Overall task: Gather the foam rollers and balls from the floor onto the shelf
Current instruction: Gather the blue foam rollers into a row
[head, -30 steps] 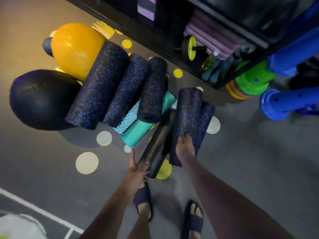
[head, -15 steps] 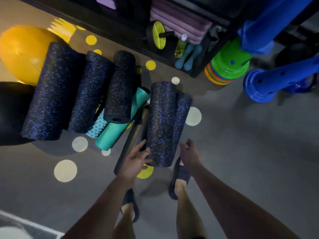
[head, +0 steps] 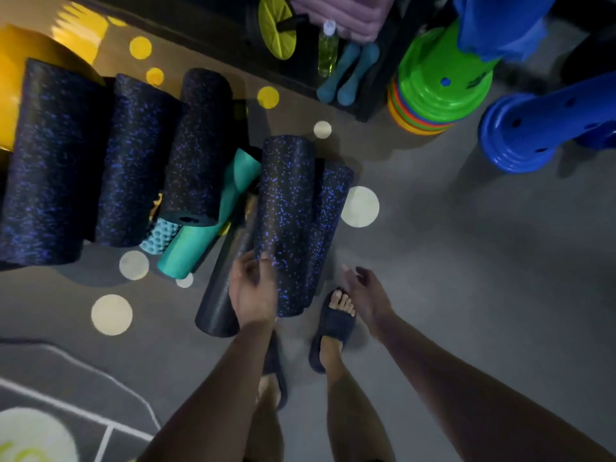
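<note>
Two black, blue-speckled foam rollers lie side by side on the grey floor, a thick one (head: 286, 215) and a thinner one (head: 328, 211) to its right. My left hand (head: 253, 291) rests on the thick roller's near left end, fingers loosely curled. My right hand (head: 366, 291) hovers open just right of the pair, holding nothing. A smooth black roller (head: 226, 288) lies under my left hand's side. Further left are a teal roller (head: 200, 238), a bumpy light-blue roller (head: 156, 236), three more speckled rollers (head: 133, 161) and a yellow ball (head: 13, 88).
The black shelf (head: 366, 105) runs along the top, holding an ab wheel (head: 276, 26), a bottle (head: 328, 51), teal dumbbells (head: 350, 71) and purple mats. Stacked green cones (head: 440, 81) and a blue cone (head: 533, 128) stand right. My sandalled foot (head: 333, 321) is by the rollers.
The view has shifted closer to the rollers. My left hand left the smooth black roller for the thick speckled one. My right hand came off the speckled roller and hangs to its right.
</note>
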### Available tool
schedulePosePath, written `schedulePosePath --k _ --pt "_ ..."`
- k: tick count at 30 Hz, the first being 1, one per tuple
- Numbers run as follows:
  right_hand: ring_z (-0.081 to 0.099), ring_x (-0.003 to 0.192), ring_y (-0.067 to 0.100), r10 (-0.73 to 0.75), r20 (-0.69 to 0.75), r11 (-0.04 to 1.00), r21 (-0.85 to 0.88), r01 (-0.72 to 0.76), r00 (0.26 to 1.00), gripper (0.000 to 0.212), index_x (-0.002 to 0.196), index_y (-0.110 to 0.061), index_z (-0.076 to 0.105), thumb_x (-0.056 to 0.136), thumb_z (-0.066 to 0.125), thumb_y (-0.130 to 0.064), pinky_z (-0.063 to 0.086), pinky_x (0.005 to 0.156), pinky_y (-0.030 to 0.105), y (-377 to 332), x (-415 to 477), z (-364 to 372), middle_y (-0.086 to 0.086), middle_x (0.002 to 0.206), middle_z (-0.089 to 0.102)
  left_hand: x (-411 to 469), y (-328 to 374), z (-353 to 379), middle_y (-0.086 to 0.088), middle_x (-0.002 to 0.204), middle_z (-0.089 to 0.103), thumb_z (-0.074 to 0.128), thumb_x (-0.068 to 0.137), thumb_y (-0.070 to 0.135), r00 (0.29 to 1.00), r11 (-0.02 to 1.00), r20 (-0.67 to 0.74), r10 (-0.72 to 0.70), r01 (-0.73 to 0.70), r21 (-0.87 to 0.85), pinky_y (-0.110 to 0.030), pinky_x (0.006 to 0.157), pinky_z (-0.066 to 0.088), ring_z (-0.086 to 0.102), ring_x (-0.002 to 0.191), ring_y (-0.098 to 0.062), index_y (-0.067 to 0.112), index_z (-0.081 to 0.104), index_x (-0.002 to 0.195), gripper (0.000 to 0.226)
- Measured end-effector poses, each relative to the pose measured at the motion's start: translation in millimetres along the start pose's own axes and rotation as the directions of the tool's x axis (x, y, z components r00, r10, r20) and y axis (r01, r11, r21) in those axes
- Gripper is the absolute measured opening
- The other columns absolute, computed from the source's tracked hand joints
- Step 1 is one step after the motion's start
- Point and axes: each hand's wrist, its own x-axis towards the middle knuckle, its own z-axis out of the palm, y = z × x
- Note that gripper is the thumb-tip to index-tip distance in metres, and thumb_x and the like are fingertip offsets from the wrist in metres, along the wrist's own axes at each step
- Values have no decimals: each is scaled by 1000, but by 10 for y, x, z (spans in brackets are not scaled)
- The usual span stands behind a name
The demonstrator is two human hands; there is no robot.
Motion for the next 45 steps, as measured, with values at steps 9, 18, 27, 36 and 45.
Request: schedulePosePath --k 9,18,27,36,45 --pt "64 118 19 -91 61 996 15 90 994 54 125 -28 58 82 80 -51 50 102 37 -109 381 474 -8 116 64 602 -487 38 -6 143 47 59 96 50 962 962 252 104 -161 220 -26 111 30 43 136 -20 16 46 146 62" --pt "66 114 3 -156 297 982 151 115 942 110 144 -29 44 52 95 -59 53 103 33 -36 1330 1293 -15 129 66 1739 -986 749 -2 153 48 41 64 99 858 941 385 -339 311 134 -50 117 36 49 137 -29 39 40 151 106" --pt "76 96 16 -22 208 993 115 -2 978 103 127 -22 65 38 100 -62 62 89 42 -292 -448 841 -5 106 78 397 -61 -1017 18 137 63 73 78 63 640 935 726 -251 355 10 -41 111 47 63 121 -8 53 47 142 69" --pt "75 93 11 -409 103 895 240 376 907 63 116 -26 66 63 96 -39 59 76 28 -2508 -3213 -78 -10 106 76 -828 2283 -2866 16 118 69 61 100 24 780 933 614 121 123 -339 -12 72 56 70 91 8 39 50 137 42" --pt "76 85 6 -574 -86 772 273 573 814 80 120 -22 60 52 98 -40 62 74 27 -3439 -3973 -581 -6 103 78 -1145 3092 -3247 9 127 71 71 71 74 723 932 672 156 118 -343 -45 102 52 67 116 -15 37 61 132 72"
